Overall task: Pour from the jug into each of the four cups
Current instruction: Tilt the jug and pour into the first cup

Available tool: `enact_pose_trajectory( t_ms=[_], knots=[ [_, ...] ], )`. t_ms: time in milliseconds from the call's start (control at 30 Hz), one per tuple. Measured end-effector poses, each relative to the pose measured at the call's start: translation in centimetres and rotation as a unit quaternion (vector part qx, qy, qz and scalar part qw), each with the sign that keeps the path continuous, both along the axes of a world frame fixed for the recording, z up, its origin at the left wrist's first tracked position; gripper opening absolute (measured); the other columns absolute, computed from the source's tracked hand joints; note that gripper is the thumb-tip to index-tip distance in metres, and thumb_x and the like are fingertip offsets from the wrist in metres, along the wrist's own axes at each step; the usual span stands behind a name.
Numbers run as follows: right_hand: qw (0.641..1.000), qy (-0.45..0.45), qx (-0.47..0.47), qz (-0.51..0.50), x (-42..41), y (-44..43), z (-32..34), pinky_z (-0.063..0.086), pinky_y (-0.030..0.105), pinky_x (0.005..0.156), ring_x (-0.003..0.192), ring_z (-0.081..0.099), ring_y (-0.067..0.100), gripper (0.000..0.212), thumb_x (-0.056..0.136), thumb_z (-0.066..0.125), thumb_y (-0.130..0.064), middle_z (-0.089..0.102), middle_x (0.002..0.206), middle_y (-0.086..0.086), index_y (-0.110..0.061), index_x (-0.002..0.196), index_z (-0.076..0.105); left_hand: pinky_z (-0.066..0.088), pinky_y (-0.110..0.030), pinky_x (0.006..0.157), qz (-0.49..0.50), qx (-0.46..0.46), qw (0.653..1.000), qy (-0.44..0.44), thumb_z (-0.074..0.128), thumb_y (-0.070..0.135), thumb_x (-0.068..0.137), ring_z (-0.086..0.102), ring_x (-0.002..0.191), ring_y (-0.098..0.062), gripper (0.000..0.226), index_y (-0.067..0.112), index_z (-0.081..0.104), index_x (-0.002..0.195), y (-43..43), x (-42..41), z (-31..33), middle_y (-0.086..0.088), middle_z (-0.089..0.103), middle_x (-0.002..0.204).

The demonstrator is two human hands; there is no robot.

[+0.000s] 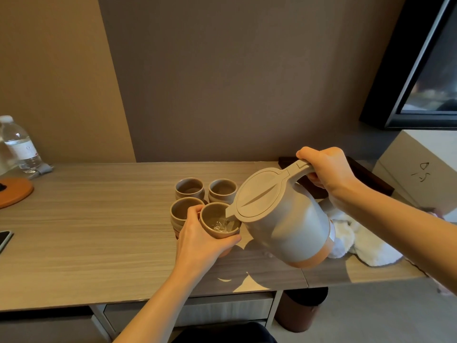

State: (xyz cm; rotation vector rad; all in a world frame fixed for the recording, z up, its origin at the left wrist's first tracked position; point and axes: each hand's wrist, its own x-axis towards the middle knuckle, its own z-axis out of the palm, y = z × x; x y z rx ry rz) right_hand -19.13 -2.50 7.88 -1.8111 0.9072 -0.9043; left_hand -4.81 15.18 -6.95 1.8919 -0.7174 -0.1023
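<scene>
A grey jug [289, 219] with a beige lid and orange base is tilted to the left above the wooden desk [86, 231]. My right hand [326, 172] grips its handle. Water runs from the spout into the near right cup [218, 222], which my left hand [200, 241] holds around its side. Three more beige cups stand close by: the near left cup [181, 210], the far left cup [189, 188] and the far right cup [221, 189]. These three look dry inside.
A white cloth [366, 243] lies right of the jug. A dark tray [371, 177] and a white box [425, 167] sit at the back right. A water bottle [19, 144], an orange coaster [14, 191] and a phone [3, 240] are at the left.
</scene>
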Motion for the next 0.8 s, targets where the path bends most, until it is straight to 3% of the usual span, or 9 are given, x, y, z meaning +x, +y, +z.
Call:
enact_pose_trajectory(
  t_ms=[233,567,800],
  knots=[
    [1.000,0.008,-0.008,-0.008,-0.1,-0.3,0.0,0.049,0.037,0.077,0.080,0.057,0.026,0.031,0.086,0.060,-0.028,0.065,0.092,0.027,-0.002,0.069,0.063,0.050,-0.023,0.079,0.000,-0.004,1.000,0.010,0.094,0.046,0.046,0.053,0.103,-0.008,0.093,0.036,0.035,0.118,-0.5,-0.2,0.0,0.018,0.050,0.106],
    [1.000,0.008,-0.005,-0.018,-0.3,-0.7,0.0,0.049,0.037,0.079,0.080,0.057,0.025,0.031,0.086,0.059,-0.029,0.062,0.085,0.021,-0.005,0.067,0.063,0.048,-0.022,0.080,0.003,-0.006,1.000,0.021,0.094,0.041,0.050,0.051,0.104,-0.009,0.094,0.031,0.036,0.123,-1.0,-0.7,0.3,0.014,0.049,0.112],
    [1.000,0.017,-0.007,-0.018,-0.3,-0.9,-0.1,0.049,0.035,0.075,0.078,0.058,0.025,0.034,0.085,0.060,-0.029,0.061,0.080,0.019,0.002,0.072,0.065,0.049,-0.024,0.084,-0.004,0.002,1.000,0.027,0.094,0.040,0.052,0.049,0.106,-0.009,0.092,0.033,0.033,0.120,-1.2,-1.0,0.4,0.013,0.048,0.114]
  ],
)
